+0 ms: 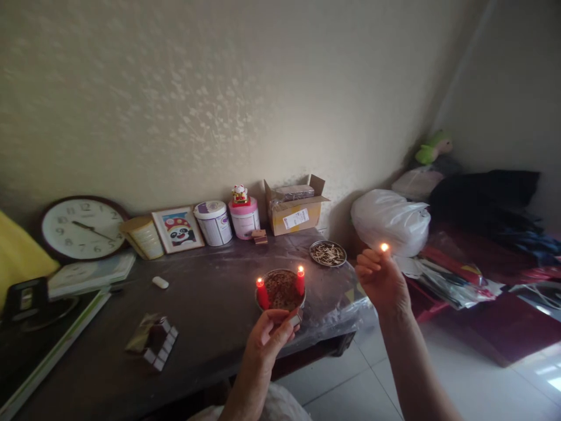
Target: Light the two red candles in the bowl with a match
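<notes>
My left hand point(272, 336) pinches a small matchbox point(297, 318) in front of a round bowl point(280, 272) with brown, grainy contents. Two lit red candles stand in the bowl, a left candle point(263, 296) and a right candle point(300, 282). Raised to the right of the bowl and apart from it, my right hand point(382, 280) is closed on a burning match, whose flame point(384, 247) glows at the fingertips. The stick itself is mostly hidden by the fingers.
A dish of matchsticks point(328, 254) sits near the table's right end. Several matchboxes point(160, 345) lie at left front. Along the wall stand a clock point(83, 227), a framed panda picture point(178, 228), canisters point(213, 223) and an open carton point(295, 213). A white bag point(390, 222) is at right.
</notes>
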Motion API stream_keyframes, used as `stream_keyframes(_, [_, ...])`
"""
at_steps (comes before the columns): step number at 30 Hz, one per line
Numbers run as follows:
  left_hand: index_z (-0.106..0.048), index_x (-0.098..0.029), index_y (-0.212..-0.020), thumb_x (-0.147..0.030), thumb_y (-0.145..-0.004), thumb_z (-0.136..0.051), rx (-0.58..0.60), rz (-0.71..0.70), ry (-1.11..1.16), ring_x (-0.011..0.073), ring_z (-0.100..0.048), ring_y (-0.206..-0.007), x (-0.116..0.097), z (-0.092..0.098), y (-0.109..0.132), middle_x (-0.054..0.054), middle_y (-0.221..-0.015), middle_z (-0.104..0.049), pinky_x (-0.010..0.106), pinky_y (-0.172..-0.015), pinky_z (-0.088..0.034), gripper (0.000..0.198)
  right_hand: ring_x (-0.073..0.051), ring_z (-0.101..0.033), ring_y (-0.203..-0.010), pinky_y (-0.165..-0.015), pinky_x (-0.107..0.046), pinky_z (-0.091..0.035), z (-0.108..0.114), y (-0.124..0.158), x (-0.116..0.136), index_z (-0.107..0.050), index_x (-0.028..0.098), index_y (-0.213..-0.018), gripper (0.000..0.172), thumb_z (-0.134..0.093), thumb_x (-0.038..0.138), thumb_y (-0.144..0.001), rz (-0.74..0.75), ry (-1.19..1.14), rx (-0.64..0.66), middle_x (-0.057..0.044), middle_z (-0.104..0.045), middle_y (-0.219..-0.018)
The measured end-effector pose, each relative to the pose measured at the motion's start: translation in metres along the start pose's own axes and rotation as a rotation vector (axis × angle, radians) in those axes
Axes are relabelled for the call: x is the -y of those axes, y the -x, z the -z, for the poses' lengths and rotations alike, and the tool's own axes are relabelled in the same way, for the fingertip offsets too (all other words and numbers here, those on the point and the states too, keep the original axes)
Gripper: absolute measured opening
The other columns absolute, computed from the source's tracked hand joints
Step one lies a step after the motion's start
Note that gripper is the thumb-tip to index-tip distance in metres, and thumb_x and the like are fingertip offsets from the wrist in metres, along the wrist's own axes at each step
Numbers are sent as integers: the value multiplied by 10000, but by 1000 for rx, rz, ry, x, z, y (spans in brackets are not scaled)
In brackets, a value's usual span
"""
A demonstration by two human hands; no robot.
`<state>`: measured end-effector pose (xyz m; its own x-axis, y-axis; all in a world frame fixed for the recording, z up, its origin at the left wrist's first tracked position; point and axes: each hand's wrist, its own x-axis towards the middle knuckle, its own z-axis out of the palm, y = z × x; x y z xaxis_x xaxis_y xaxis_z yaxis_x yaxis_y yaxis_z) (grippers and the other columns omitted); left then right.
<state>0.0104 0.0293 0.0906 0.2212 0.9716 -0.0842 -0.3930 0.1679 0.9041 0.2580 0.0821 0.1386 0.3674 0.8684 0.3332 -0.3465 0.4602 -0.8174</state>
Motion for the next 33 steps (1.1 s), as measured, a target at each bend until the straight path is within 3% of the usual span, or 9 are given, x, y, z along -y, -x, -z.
stream_keyframes(2, [-666,-192,-870,-403,-738,-739,5,8,-4,222,-664,-931,0,0,-1,79,-993,-752,378,-894,-457,260,-85,-416,-488,-415,-191,-377,13,-7,-7,-577,206,-620,305,-771,439,-652,1,259,-40,48,-459,-572])
stream_keyframes(5, [-665,-194,-854,-426,-723,-747,9,16,-14,224,-670,-910,3,1,-3,74,-968,-755,379,-877,-465,279,-99,-464,-517,-433,-199,-379,27,-14,-12,-620,191,-614,266,-839,334,-566,21,362,-104,20,-545,-598])
stream_keyframes(8, [-680,-194,-869,-432,-732,-736,24,9,-30,221,-670,-910,6,2,-5,73,-985,-753,377,-884,-463,280,-98,-475,-514,-471,-206,-408,37,-18,-5,-608,212,-666,293,-738,475,-678,73,322,-135,26,-558,-610])
stream_keyframes(11, [-685,-196,-879,-444,-733,-734,38,14,-31,225,-666,-935,9,3,-8,86,-1048,-749,380,-896,-458,292,-90,-452,-466,-460,-197,-416,44,-18,-4,-580,230,-617,355,-582,542,-787,111,377,-82,51,-545,-555])
stream_keyframes(16, [-683,-201,-865,-471,-707,-751,50,17,-31,232,-668,-915,14,6,-9,92,-1007,-756,380,-861,-461,320,-102,-515,-493,-477,-190,-438,53,-16,-24,-664,200,-621,226,-712,407,-700,92,569,-92,42,-591,-544])
stream_keyframes(21, [-679,-203,-871,-454,-730,-734,38,34,-40,229,-659,-939,12,3,-7,76,-997,-741,385,-912,-437,293,-140,-564,-581,-566,-268,-481,63,-22,-29,-614,223,-702,326,-575,541,-761,75,609,-90,1,-614,-663])
stream_keyframes(26, [-685,-201,-862,-470,-726,-733,54,25,-71,238,-658,-924,14,4,-10,87,-965,-747,380,-862,-448,305,-176,-560,-623,-613,-293,-442,76,-35,-56,-671,201,-626,160,-690,357,-593,38,865,-136,-22,-647,-624])
stream_keyframes(33, [-675,-193,-896,-442,-753,-718,63,48,-67,218,-653,-934,18,3,-10,97,-1047,-746,363,-875,-450,291,-201,-619,-653,-632,-293,-438,87,-63,-95,-682,199,-695,177,-591,341,-644,-12,1080,-186,-34,-699,-687])
